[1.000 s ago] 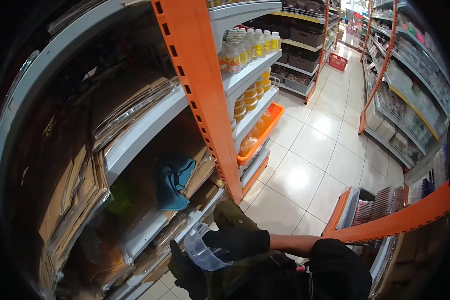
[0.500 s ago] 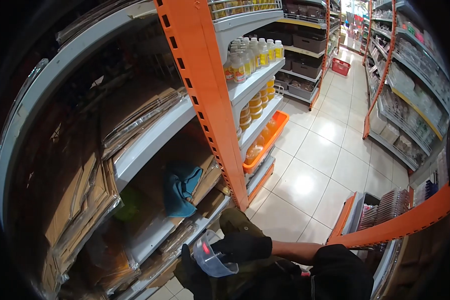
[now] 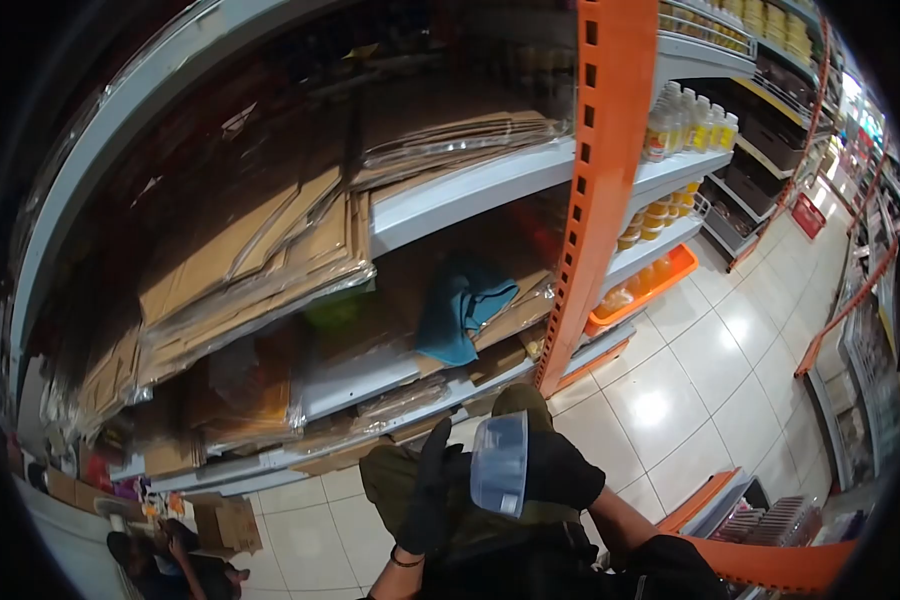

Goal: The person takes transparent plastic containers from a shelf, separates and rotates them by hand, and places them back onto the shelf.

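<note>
A clear plastic tub (image 3: 500, 463) is held on its side in front of my lap. My right hand (image 3: 562, 470), in a black glove, grips it from the right; the fingers are partly hidden behind or inside it. My left hand (image 3: 427, 495), also black-gloved, is a little to the left of the tub, with fingers stretched out and nothing in it. A small whitish label shows near the tub's lower edge. Beyond my knees, a teal cloth (image 3: 460, 310) hangs over a lower shelf.
Flattened cardboard (image 3: 260, 255) fills the shelves on the left. An orange upright post (image 3: 610, 130) stands before shelves of bottles (image 3: 695, 122) and an orange tray (image 3: 650, 290). A red basket (image 3: 808, 215) is on the aisle floor. Another person (image 3: 175, 560) is low at the left.
My view has turned left, bringing the other person into sight. My left hand has come away from the tub, while the right still holds it, now turned more on its side.
</note>
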`<state>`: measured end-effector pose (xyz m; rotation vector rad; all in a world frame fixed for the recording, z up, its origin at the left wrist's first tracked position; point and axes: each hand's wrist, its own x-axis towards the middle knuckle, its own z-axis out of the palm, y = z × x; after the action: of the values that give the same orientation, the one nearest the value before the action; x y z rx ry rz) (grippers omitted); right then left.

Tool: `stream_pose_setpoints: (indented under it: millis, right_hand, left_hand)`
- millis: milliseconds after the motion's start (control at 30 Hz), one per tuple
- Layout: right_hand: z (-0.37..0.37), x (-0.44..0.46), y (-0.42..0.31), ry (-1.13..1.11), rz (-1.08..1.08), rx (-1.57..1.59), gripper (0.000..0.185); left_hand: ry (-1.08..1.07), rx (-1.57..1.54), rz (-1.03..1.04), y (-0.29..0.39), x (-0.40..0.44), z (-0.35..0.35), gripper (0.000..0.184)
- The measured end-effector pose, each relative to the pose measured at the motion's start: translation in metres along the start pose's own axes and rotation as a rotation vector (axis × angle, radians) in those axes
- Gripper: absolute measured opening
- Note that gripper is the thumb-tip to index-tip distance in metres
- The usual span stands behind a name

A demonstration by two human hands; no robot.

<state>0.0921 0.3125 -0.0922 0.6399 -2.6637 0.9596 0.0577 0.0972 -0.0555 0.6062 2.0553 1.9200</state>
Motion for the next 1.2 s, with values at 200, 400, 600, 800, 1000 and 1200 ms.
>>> stream_pose_setpoints:
  millis: [200,400,600,800,1000,1200]
  right_hand:
    - [-0.002,0.0,0.0,-0.118,0.09,0.105,0.043]
    - [-0.025,0.014,-0.019,-0.105,0.156,0.282,0.05]
    - [-0.021,0.011,-0.02,-0.11,0.345,0.401,0.048]
    - [-0.018,0.02,-0.025,0.159,0.089,0.361,0.033]
    - [-0.024,0.01,-0.028,0.121,0.306,0.406,0.029]
    - [-0.029,0.009,-0.025,0.013,0.42,0.6,0.051]
  left_hand:
    - [0.014,-0.007,-0.045,-0.004,-0.001,0.003,0.086]
    - [0.079,-0.074,0.005,-0.007,0.002,0.006,0.107]
    - [0.057,-0.086,0.032,-0.019,0.001,-0.001,0.114]
    - [0.093,-0.304,-0.001,-0.008,0.003,0.004,0.117]
    - [0.076,-0.302,0.018,-0.018,0.002,0.005,0.117]
    - [0.054,-0.304,0.025,-0.007,0.003,0.009,0.112]
